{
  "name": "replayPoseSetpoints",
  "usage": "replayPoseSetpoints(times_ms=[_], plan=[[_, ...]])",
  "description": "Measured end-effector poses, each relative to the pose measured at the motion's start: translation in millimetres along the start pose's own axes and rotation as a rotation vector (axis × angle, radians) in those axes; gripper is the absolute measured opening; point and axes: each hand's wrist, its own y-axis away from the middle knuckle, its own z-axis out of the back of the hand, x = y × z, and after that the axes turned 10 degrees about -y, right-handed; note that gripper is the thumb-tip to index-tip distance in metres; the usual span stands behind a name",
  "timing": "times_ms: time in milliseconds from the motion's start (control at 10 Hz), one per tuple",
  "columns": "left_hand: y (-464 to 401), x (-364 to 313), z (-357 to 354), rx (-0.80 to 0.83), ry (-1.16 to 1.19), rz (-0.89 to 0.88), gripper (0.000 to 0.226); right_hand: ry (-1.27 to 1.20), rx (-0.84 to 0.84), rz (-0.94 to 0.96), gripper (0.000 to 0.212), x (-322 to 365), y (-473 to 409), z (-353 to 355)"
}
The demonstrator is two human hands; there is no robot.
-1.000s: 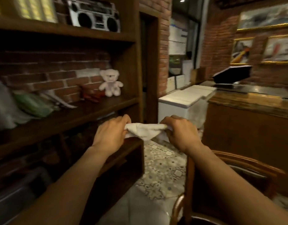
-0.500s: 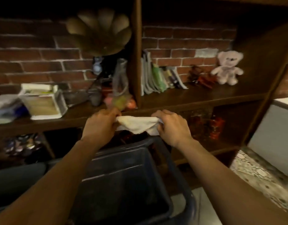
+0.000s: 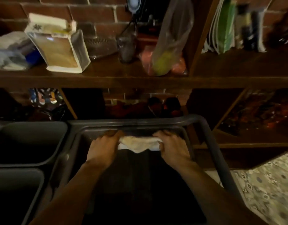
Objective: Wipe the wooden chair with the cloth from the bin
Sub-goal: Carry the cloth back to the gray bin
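— Holding what? 
— Left hand [image 3: 103, 147] and right hand [image 3: 172, 147], each grip closed on the crumpled white cloth [image 3: 138, 143], near the dark grey plastic bin [image 3: 209, 135] far rim.
— Room? 
— Bin's dark interior open below; no readable labels.

two bare forearms, no sleeves seen; left hand [image 3: 103, 147] and right hand [image 3: 172, 147] bare, no gloves, rings, watch.
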Motion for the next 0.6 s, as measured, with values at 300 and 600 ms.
replayPoseSetpoints(times_ms=[300, 600], plan=[[30.7, -25.8, -112.4, 0.253, 0.048, -0.039, 0.055, 0.007, 0.328, -0.055, 0.063, -77.7, 29.6, -113.3], [54.9, -19.9, -153.9, 0.547, 0.254, -0.038, 0.063, 0.101, 0.605, -0.091, 0.058, -71.8, 45.7, -128.1]])
